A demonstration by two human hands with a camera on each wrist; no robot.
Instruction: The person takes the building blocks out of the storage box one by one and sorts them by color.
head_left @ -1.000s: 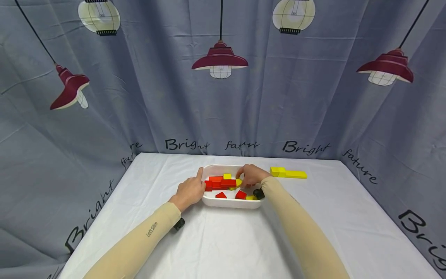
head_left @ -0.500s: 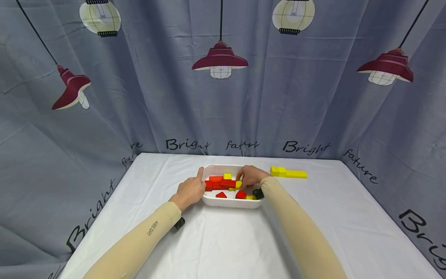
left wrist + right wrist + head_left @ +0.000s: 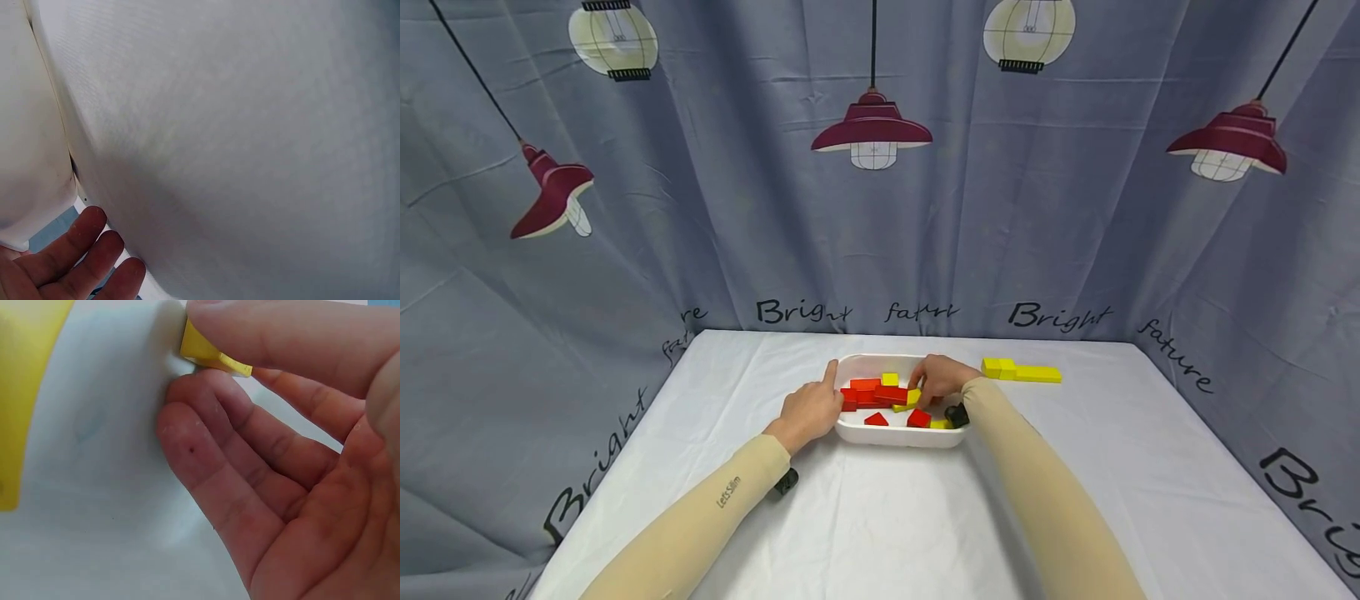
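Note:
A white tray (image 3: 895,437) on the table holds several red and yellow blocks. My left hand (image 3: 808,412) rests at its left end, index finger straight along the rim. In the left wrist view the other fingers (image 3: 87,237) are loosely bent beside the tray, and the thumb is hidden. Inside the tray's right half, my right hand (image 3: 943,377) pinches a small yellow block (image 3: 203,347) between thumb and index finger. The remaining fingers (image 3: 190,444) curl below it. Red blocks (image 3: 872,395) lie stacked left of this hand, with a red triangular block (image 3: 876,420) nearer the front wall.
Right of the tray, yellow blocks (image 3: 1030,374) lie in a row on the white-covered table (image 3: 880,525). Another red block (image 3: 918,418) sits by the tray's front wall. A grey printed curtain (image 3: 880,242) hangs behind the table.
The right hand's fingers shift slightly around the yellow block, which has turned a little at their tips. The left hand and the tray stay in place.

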